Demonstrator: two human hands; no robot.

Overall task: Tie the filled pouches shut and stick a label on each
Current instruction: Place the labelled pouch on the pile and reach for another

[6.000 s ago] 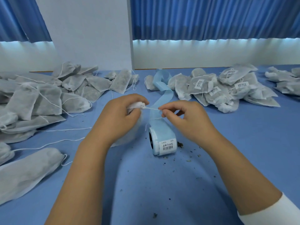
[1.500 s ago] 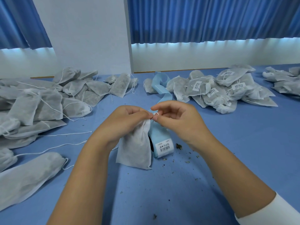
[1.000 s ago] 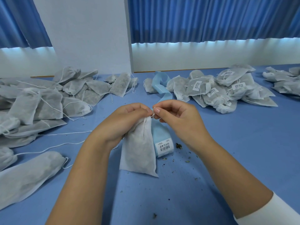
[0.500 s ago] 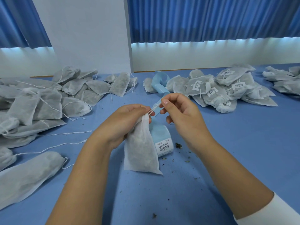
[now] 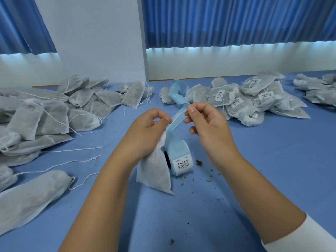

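The right hand (image 5: 205, 122) has drawn up and away from the left hand (image 5: 149, 128) — thin white drawstring (image 5: 179, 115) taut between them, pinched by right thumb and forefinger. Left fingers grip the gathered neck of the grey non-woven pouch (image 5: 156, 171), which hangs just beside the pale-blue label roll (image 5: 179, 153).

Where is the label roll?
Head view, centre: the label roll sits on the table, right of the pouch the left hand holds, below the right hand.

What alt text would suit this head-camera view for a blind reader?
A left hand grips a filled white pouch by its neck while the right hand pinches its drawstring, over a label roll. Unlabelled pouches lie left, labelled ones right, on a blue table.
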